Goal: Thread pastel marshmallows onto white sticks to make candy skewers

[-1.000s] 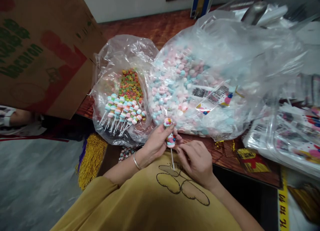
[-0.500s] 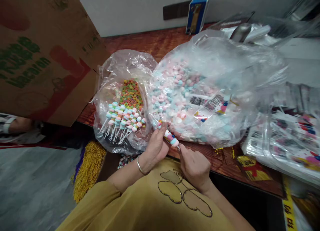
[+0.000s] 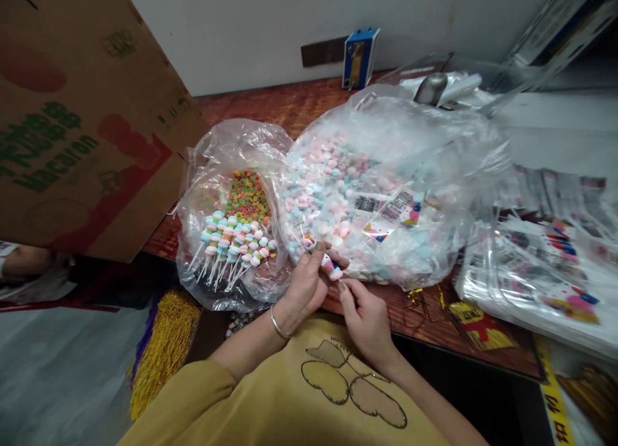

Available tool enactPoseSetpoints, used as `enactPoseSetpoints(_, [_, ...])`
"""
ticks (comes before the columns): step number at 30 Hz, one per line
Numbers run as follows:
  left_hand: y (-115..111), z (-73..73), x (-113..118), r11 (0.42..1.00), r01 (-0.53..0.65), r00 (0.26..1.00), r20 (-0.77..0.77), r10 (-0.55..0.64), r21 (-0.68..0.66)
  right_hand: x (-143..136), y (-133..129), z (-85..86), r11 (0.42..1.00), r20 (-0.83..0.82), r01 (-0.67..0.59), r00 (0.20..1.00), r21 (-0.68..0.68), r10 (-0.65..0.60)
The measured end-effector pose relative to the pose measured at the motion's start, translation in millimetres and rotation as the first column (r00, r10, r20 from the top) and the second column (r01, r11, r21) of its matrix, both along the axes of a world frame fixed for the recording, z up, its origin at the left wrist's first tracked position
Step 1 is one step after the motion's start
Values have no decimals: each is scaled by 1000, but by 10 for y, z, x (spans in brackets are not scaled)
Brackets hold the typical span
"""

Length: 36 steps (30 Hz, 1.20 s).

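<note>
My left hand (image 3: 308, 278), with a silver bangle at the wrist, grips a small printed wrapper with a marshmallow skewer (image 3: 331, 266) in it. The fingers of my right hand (image 3: 365, 314) are pinched at the skewer's lower end, where a thin stick shows faintly. Beyond my hands lies a big clear bag of pink and blue marshmallows (image 3: 333, 201), with printed wrappers (image 3: 393, 213) on top. To its left, a smaller clear bag holds finished-looking marshmallow skewers (image 3: 232, 243) on white sticks and colourful ring candies (image 3: 248, 195).
A large cardboard box (image 3: 87, 124) stands at the left, with another person's arm (image 3: 29, 262) below it. Stacked printed bags (image 3: 545, 266) lie at the right. A blue box (image 3: 360, 58) stands by the wall, a metal scoop (image 3: 431, 89) to its right. Gold fringe (image 3: 167, 349) hangs at lower left.
The view has shifted, so the table's contents sit lower and slightly left. The wrapper now covers more of the skewer in my left hand; my right fingers remain at its lower end.
</note>
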<state>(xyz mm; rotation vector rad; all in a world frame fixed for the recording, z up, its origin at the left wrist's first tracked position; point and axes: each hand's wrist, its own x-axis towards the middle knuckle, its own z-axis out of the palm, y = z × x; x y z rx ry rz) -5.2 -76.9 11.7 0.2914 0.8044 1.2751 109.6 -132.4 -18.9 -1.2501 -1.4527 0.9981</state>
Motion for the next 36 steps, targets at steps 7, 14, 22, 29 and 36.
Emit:
enactPoseSetpoints(7, [255,46,-164,991,-131,991,25,132,-37,119,98,-64,726,589,-131,687,676,-425])
enactPoseSetpoints(14, [199,131,13,996,-83,995,50,81,35,10,74,32,988,-207,-83,977,-130,55])
enactPoseSetpoints(22, [60,-6,217,997,-21,998,-61,25,70,-82,162,34,888,-664,-185,730,-421,-163])
enactPoseSetpoints(29, [263,141,9,985,-55,994,-85,70,161,57,145,30,940,-427,-106,903,-326,-46])
enactPoseSetpoints(36, [390,264,-44,991,48,998,34,-44,-125,121,125,79,978,155,5,987,209,-38])
